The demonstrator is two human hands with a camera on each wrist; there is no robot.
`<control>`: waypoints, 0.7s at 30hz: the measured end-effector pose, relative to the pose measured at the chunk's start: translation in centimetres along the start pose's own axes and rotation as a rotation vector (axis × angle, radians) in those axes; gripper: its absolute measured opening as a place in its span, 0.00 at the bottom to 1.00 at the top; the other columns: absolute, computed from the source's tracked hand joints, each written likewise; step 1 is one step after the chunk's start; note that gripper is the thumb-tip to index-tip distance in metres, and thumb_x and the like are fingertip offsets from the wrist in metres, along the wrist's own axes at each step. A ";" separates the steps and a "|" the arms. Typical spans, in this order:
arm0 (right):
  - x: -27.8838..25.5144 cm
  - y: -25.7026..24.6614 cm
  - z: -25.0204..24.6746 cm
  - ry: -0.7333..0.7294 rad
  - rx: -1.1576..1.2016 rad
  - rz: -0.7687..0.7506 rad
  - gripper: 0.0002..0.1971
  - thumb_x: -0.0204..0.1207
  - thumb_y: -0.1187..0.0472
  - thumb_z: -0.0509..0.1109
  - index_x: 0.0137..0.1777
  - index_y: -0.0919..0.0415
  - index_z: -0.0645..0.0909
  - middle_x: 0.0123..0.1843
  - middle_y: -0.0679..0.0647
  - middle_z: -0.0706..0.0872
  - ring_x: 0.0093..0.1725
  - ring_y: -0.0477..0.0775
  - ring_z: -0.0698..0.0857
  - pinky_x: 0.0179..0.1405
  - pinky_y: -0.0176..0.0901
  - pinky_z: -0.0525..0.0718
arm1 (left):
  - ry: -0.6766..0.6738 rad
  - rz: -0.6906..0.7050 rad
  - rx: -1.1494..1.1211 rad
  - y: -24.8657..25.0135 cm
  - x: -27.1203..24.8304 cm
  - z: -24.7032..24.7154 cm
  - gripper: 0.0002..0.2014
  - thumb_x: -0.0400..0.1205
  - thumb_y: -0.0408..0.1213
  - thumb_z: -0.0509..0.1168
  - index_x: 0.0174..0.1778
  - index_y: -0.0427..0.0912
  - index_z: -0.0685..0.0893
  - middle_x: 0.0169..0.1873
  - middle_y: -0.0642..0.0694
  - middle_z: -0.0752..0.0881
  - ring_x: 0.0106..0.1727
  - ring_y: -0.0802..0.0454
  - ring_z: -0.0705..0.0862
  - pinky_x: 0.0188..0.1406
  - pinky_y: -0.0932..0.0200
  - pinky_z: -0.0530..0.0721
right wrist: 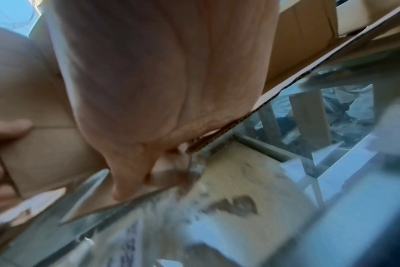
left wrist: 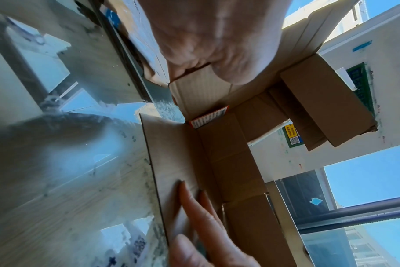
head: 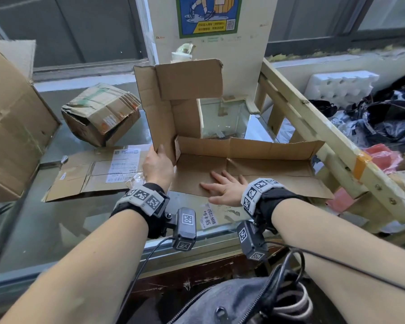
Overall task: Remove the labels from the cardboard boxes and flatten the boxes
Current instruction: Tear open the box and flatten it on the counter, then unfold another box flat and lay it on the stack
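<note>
The left hand's point(head: 158, 166) fingers point(left wrist: 187, 66) are curled round the lower edge of an upright panel of the opened cardboard box point(head: 243, 164), thumb in front and the others hidden behind the raw corrugated edge. The right hand point(head: 223, 187) lies flat with its fingers point(head: 216, 177) straight and slightly spread, pressing a lying panel down against the table point(head: 56, 225). The box is plain brown, matte, creased along its folds; most of it lies spread at the centre of the table, with one tall section standing at 12 o'clock from the left hand and a bent flap at its top. The table has a glossy glass top. At 9 o'clock from the left hand lies a flattened box point(head: 84, 178) bearing white printed labels point(head: 124, 164); at 10 o'clock sits a crushed carton point(head: 101, 113). A pale wooden frame point(head: 313, 127) runs along at 3 o'clock.
</note>
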State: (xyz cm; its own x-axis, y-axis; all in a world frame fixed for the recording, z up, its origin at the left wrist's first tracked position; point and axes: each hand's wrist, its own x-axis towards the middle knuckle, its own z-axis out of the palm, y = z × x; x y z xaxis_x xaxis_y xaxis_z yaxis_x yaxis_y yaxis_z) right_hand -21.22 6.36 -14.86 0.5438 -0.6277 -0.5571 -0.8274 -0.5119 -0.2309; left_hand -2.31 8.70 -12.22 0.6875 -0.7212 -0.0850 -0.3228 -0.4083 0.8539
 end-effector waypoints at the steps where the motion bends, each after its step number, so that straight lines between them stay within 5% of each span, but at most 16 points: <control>1: -0.1 -0.2 -0.5 -0.018 0.011 -0.001 0.28 0.83 0.41 0.55 0.80 0.31 0.51 0.86 0.44 0.37 0.84 0.54 0.36 0.79 0.67 0.36 | 0.003 0.008 -0.014 -0.2 -0.1 -0.1 0.19 0.90 0.42 0.51 0.69 0.34 0.76 0.66 0.33 0.80 0.68 0.35 0.76 0.64 0.50 0.71; 8: -0.9 -1.0 -2.5 0.012 -0.018 -0.045 0.23 0.85 0.56 0.58 0.79 0.45 0.66 0.85 0.50 0.54 0.84 0.55 0.49 0.78 0.43 0.48 | 0.203 0.124 -0.229 3.0 -0.2 -1.8 0.21 0.84 0.45 0.64 0.70 0.39 0.72 0.51 0.47 0.79 0.51 0.51 0.76 0.46 0.66 0.66; 12: 0.0 -0.8 -3.4 0.086 0.195 0.026 0.17 0.82 0.58 0.64 0.68 0.56 0.81 0.72 0.57 0.79 0.71 0.57 0.77 0.71 0.47 0.74 | 0.311 0.329 -0.240 5.7 0.2 -3.2 0.23 0.84 0.43 0.64 0.73 0.38 0.71 0.54 0.51 0.76 0.53 0.59 0.74 0.45 0.77 0.64; 15: 0.0 -0.9 -5.5 0.373 0.500 0.106 0.17 0.78 0.56 0.70 0.65 0.59 0.80 0.61 0.54 0.85 0.61 0.55 0.83 0.62 0.47 0.81 | 0.332 0.417 -0.213 6.2 0.2 -3.7 0.22 0.83 0.33 0.65 0.73 0.39 0.72 0.54 0.52 0.77 0.53 0.59 0.74 0.48 0.84 0.63; 18: -0.1 -1.4 -8.0 0.759 0.845 0.179 0.27 0.74 0.53 0.75 0.67 0.60 0.69 0.56 0.53 0.78 0.56 0.54 0.80 0.58 0.45 0.78 | 0.295 0.463 -0.181 5.9 -0.2 -3.9 0.21 0.82 0.32 0.64 0.73 0.42 0.74 0.46 0.50 0.80 0.48 0.55 0.77 0.47 0.76 0.68; 21: -0.1 -2.1 -10.6 0.866 1.099 0.082 0.34 0.66 0.49 0.79 0.68 0.60 0.69 0.58 0.56 0.80 0.55 0.55 0.83 0.57 0.51 0.82 | 0.243 0.532 -0.174 5.7 -0.3 -4.3 0.23 0.80 0.30 0.66 0.72 0.44 0.76 0.47 0.49 0.83 0.46 0.53 0.81 0.47 0.74 0.73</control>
State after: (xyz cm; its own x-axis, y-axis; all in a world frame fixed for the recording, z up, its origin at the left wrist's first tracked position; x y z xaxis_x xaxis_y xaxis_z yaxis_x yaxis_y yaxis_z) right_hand -18.04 1.33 -5.86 0.0685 -0.9972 -0.0296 -0.3273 0.0056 -0.9449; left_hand -1.56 8.97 -5.16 0.5964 -0.6448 0.4781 -0.5657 0.0849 0.8202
